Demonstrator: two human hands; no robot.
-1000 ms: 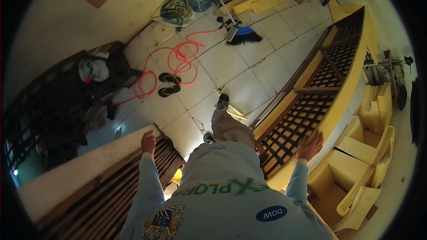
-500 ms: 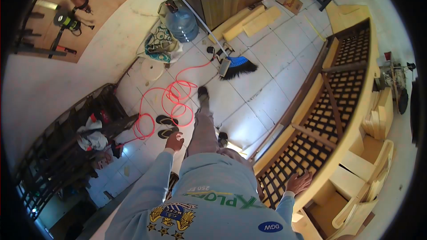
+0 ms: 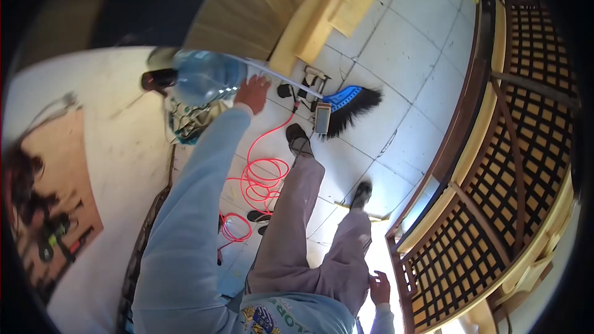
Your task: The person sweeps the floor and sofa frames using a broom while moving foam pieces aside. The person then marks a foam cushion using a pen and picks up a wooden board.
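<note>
My left hand (image 3: 252, 94) is stretched forward with its fingers apart, beside the blue water jug (image 3: 207, 77) and just below the white handle (image 3: 281, 77) of a broom. Whether its fingertips touch the handle I cannot tell. The broom's blue and black head (image 3: 349, 108) lies on the tiles, next to a small boxy tool (image 3: 322, 119) and a black device with a metal frame. Low in the view, my right hand (image 3: 380, 289) hangs beside my thigh, fingers loosely apart and holding nothing, near the lattice-backed wooden frame (image 3: 476, 229).
A red cable (image 3: 265, 179) lies coiled on the floor left of my forward foot, with dark sandals (image 3: 258, 216) beside it. Yellow boards (image 3: 328, 18) rest by a wooden cabinet (image 3: 247, 9). A tool board (image 3: 55, 210) hangs at the left. Thin strips lie near my other foot.
My left hand has moved forward to the jug and broom handle. My right hand has left the lattice frame and dropped to my side. The view has shifted toward the cabinet.
</note>
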